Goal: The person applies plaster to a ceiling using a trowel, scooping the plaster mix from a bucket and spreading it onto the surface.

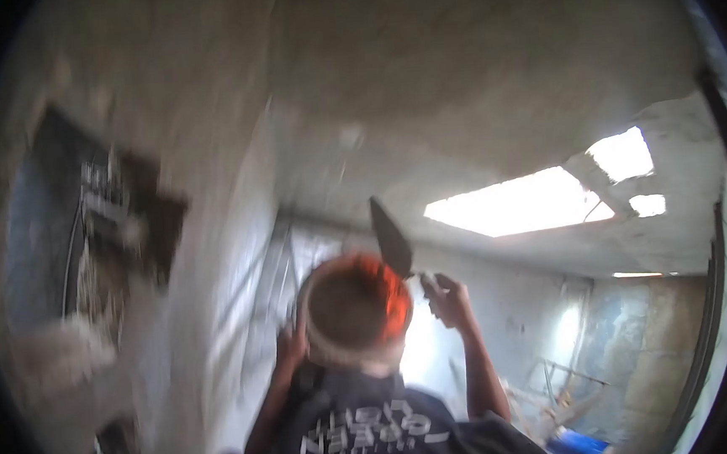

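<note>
My left hand (pixel 292 343) is closed on the near left side of a round, orange-rimmed bowl (pixel 395 302). Its inside looks greyish brown, as if coated with mortar, but blur hides how full it is. My right hand (pixel 450 300) grips the handle of a pointed trowel (pixel 391 240). The trowel's dark blade points up and to the left, right beside the bowl's far rim. Both hands are raised in front of my dark T-shirt (pixel 361 434), which has white lettering.
A rough plastered wall (pixel 207 154) rises at the left, with a broken opening (pixel 103 237) in it. The ceiling (pixel 487 66) has bright openings (pixel 522 201) at the right. A blue object (pixel 578 446) and blurred clutter lie low at the right.
</note>
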Available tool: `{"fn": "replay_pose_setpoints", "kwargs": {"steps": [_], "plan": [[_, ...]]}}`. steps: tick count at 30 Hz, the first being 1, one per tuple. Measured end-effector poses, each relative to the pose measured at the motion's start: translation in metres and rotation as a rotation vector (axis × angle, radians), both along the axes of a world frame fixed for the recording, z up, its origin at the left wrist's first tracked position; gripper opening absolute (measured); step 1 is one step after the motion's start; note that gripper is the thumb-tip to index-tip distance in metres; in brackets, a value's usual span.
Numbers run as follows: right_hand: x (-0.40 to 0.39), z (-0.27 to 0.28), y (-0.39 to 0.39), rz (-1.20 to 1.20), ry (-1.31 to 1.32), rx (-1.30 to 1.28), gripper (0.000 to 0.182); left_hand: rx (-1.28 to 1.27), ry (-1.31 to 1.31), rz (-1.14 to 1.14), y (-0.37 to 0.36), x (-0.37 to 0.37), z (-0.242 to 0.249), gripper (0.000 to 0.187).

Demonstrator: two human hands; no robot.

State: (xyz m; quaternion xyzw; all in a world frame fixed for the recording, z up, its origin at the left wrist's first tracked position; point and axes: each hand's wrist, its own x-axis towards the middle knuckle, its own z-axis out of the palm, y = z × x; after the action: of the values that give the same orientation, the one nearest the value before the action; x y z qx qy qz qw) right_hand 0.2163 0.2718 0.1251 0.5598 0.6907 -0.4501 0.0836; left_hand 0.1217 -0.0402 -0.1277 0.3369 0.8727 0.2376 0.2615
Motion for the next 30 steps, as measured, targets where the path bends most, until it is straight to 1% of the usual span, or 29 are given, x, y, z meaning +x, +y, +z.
{"fn": "replay_pose_setpoints", "kwargs": {"steps": [1, 2, 3, 4, 5, 6, 7, 8, 9, 10, 12, 14, 16, 18, 19, 20, 22, 23, 24, 25, 26, 28, 29, 30], "plan": [[0.022, 0.008, -0.020, -0.031, 0.060, -0.184, 0.039, -0.059, -0.818, 0.523, 0.027, -0.029, 0.080, 0.055], [0.062, -0.022, -0.033, -0.115, 0.212, -0.303, 0.035, 0.117, -0.704, 0.567, 0.029, -0.024, 0.070, 0.069], [0.087, -0.033, -0.049, -0.155, 0.188, -0.362, 0.034, 0.016, -0.517, 0.443, 0.021, -0.024, 0.050, 0.069], [0.105, -0.038, -0.063, -0.195, 0.166, -0.408, 0.034, 0.214, -0.458, 0.432, 0.018, -0.018, 0.026, 0.069], [0.113, -0.036, -0.072, -0.270, 0.128, -0.484, 0.034, 0.078, -0.654, 0.525, 0.034, -0.028, 0.063, 0.067], [0.131, -0.040, -0.083, -0.283, 0.119, -0.510, 0.034, 0.071, -0.656, 0.533, 0.037, -0.030, 0.070, 0.067], [0.146, -0.053, -0.088, -0.253, 0.166, -0.503, 0.033, 0.121, -0.619, 0.489, 0.036, -0.031, 0.062, 0.068], [0.159, -0.069, -0.091, -0.226, 0.214, -0.499, 0.033, 0.088, -0.568, 0.487, 0.043, -0.032, 0.074, 0.069], [0.176, -0.086, -0.093, -0.163, 0.299, -0.460, 0.029, 0.057, -0.505, 0.422, 0.045, -0.034, 0.071, 0.068], [0.176, -0.082, -0.090, -0.051, 0.168, -0.380, 0.026, 0.021, -0.452, 0.362, 0.045, -0.032, 0.066, 0.068], [0.188, -0.097, -0.080, 0.241, -0.003, -0.061, 0.025, 0.071, -0.273, 0.275, 0.057, -0.032, 0.078, 0.074], [0.172, -0.077, -0.064, 0.503, -0.225, 0.237, 0.029, 0.086, -0.241, 0.227, 0.069, -0.031, 0.082, 0.072], [0.182, -0.090, -0.040, 0.626, -0.157, 0.308, 0.031, 0.113, -0.210, 0.174, 0.084, -0.031, 0.089, 0.071], [0.166, -0.079, -0.025, 0.768, -0.164, 0.453, 0.030, 0.152, -0.207, 0.055, 0.100, -0.030, 0.102, 0.066], [0.158, -0.075, -0.019, 0.788, -0.119, 0.432, 0.030, 0.091, -0.193, 0.002, 0.107, -0.029, 0.110, 0.058], [0.156, -0.080, -0.014, 0.776, -0.124, 0.429, 0.030, 0.088, -0.196, -0.011, 0.111, -0.026, 0.108, 0.058], [0.153, -0.092, -0.003, 0.888, -0.045, 0.408, 0.031, 0.329, -0.164, -0.066, 0.119, -0.018, 0.102, 0.051], [0.155, -0.100, -0.003, 0.880, -0.045, 0.402, 0.031, 0.323, -0.166, -0.074, 0.119, -0.008, 0.094, 0.051], [0.156, -0.109, -0.005, 0.878, -0.010, 0.422, 0.030, 0.335, -0.087, -0.051, 0.120, 0.004, 0.085, 0.048], [0.156, -0.115, -0.006, 0.874, 0.025, 0.442, 0.030, 0.346, -0.009, -0.029, 0.122, 0.012, 0.087, 0.045], [0.156, -0.121, -0.012, 0.859, 0.025, 0.435, 0.030, 0.338, -0.011, -0.044, 0.123, 0.014, 0.089, 0.045], [0.157, -0.129, -0.022, 0.756, -0.027, 0.327, 0.030, 0.261, -0.115, -0.037, 0.129, 0.019, 0.100, 0.041], [0.156, -0.131, -0.027, 0.741, -0.072, 0.304, 0.030, 0.187, -0.131, -0.058, 0.130, 0.014, 0.109, 0.038], [0.158, -0.137, -0.031, 0.724, -0.071, 0.294, 0.030, 0.178, -0.186, -0.046, 0.127, 0.007, 0.111, 0.039]]}}
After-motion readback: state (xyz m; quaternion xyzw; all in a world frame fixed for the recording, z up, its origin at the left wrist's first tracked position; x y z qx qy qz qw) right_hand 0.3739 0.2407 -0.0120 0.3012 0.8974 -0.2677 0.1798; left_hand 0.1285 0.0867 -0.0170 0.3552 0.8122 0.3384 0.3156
